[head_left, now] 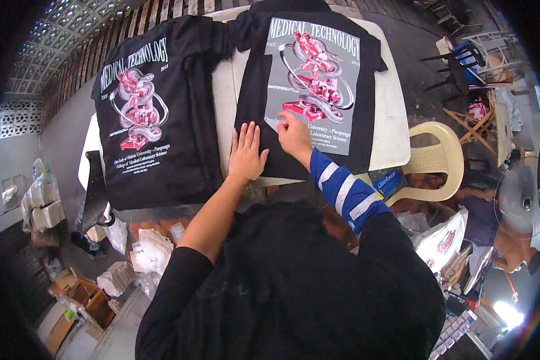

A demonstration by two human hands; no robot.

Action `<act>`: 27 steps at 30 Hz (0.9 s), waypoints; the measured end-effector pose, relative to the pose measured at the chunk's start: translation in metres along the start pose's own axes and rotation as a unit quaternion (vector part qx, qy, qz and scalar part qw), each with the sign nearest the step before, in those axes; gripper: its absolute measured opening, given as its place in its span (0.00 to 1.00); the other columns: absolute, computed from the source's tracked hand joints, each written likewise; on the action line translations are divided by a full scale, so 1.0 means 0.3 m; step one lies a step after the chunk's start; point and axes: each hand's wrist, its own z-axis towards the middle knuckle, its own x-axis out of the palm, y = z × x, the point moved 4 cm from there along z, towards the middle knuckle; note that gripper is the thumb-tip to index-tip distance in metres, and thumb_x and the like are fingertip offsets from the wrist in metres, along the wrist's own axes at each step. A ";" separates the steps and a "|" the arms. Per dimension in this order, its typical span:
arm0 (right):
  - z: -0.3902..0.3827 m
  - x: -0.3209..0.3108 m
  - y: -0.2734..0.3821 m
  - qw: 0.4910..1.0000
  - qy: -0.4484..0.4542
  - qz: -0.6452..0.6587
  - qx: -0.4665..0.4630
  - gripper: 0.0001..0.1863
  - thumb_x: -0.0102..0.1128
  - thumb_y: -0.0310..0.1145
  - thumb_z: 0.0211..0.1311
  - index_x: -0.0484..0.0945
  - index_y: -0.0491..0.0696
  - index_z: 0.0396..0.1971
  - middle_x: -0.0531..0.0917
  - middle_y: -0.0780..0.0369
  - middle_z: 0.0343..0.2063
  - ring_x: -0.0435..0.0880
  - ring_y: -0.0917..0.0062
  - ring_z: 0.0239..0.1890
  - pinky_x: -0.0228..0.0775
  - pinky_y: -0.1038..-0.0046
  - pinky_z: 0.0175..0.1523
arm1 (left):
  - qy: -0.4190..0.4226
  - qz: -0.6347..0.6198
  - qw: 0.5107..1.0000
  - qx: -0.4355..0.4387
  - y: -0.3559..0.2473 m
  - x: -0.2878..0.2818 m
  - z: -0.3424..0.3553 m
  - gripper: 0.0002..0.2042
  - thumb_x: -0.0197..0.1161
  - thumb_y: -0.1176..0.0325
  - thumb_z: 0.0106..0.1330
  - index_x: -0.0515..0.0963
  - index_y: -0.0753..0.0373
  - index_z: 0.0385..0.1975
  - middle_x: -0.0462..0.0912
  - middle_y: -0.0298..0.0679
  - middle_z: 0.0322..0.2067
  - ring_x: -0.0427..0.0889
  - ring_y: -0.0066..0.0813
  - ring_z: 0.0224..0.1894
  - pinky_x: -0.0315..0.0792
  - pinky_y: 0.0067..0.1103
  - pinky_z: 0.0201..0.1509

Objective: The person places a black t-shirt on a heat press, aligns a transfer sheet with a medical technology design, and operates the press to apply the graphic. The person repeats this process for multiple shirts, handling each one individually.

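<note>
Cream-topped work table (396,120) bearing two black printed cotton T-shirts – one (156,114) at left, one (306,78) at centre – grey transfer sheet (342,114) on the centre shirt, left hand (246,151) flat beside it, right hand (294,135) pinching its lower-left corner (280,122).

Two black shirts are lying on the cream counter (396,129): the shirt at the left edge (156,120) is showing white lettering and a red-and-silver emblem, while the shirt at the right edge (309,90) is wearing a grey transfer sheet (315,78) printed with the same red emblem. A blue sleeve (342,189) is showing pale grey stripes. The plastic chair (429,162) is looking cream.
</note>
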 end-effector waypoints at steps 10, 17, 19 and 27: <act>0.208 -0.109 -0.140 0.995 -0.094 0.007 0.009 0.12 0.59 0.28 0.70 0.84 0.49 0.49 0.90 0.51 0.38 0.90 0.55 0.42 0.80 0.57 0.48 | 0.065 0.100 0.993 -0.014 0.002 0.022 -0.078 0.39 0.54 0.44 0.76 0.55 0.57 0.82 0.52 0.47 0.82 0.45 0.53 0.84 0.39 0.51 0.85; 0.657 -0.432 -0.300 0.994 -0.093 -0.055 -0.001 0.16 0.58 0.25 0.67 0.86 0.54 0.51 0.89 0.48 0.43 0.88 0.49 0.48 0.79 0.53 0.53 | 0.083 0.102 0.991 -0.033 -0.011 0.009 -0.093 0.39 0.54 0.43 0.76 0.56 0.54 0.82 0.52 0.44 0.82 0.45 0.52 0.84 0.41 0.51 0.85; 0.765 -0.515 -0.317 0.992 -0.102 -0.058 -0.045 0.16 0.58 0.25 0.66 0.86 0.54 0.50 0.90 0.49 0.43 0.88 0.50 0.48 0.79 0.53 0.53 | 0.092 0.098 0.990 -0.040 -0.014 0.004 -0.088 0.39 0.55 0.43 0.76 0.56 0.54 0.81 0.52 0.44 0.82 0.45 0.52 0.84 0.41 0.51 0.85; 1.104 -0.821 -0.398 0.971 -0.186 -0.131 -0.072 0.15 0.60 0.26 0.67 0.87 0.55 0.50 0.90 0.54 0.46 0.88 0.55 0.51 0.79 0.57 0.56 | 0.130 0.096 0.985 -0.052 -0.016 0.005 -0.079 0.39 0.55 0.43 0.75 0.55 0.55 0.82 0.51 0.46 0.82 0.42 0.55 0.85 0.37 0.51 0.85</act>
